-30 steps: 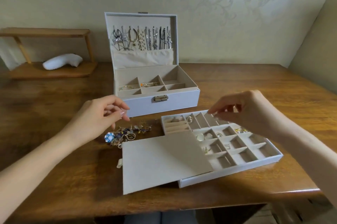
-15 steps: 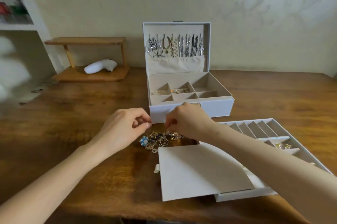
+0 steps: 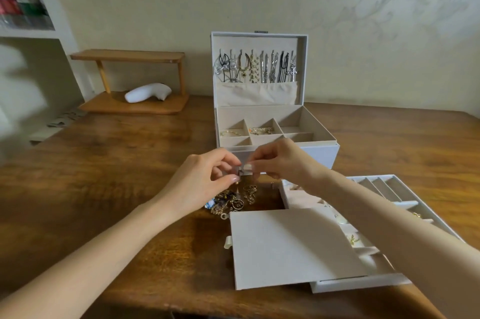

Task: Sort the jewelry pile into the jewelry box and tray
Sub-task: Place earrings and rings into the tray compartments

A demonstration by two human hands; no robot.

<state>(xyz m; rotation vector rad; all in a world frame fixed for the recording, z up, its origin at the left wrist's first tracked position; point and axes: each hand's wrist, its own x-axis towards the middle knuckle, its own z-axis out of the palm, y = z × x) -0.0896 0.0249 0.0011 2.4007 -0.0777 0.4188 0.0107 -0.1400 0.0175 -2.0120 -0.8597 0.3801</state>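
While a small piece [image 3: 242, 170], too tiny to identify, is pinched between the fingertips of both the left hand [image 3: 205, 183] and the right hand [image 3: 281, 162], it sits just above the jewelry pile [image 3: 233, 201] on the counter [image 3: 104, 188], in front of the open jewelry box [image 3: 322, 155]. Sorting looks partly done: necklaces [image 3: 257, 66] line the lid, 2 compartments hold chains, and the tray [image 3: 389, 183] on the right carries a few bits, half hidden under a flat cover [image 3: 293, 246]. The tangled heap is left to sort.
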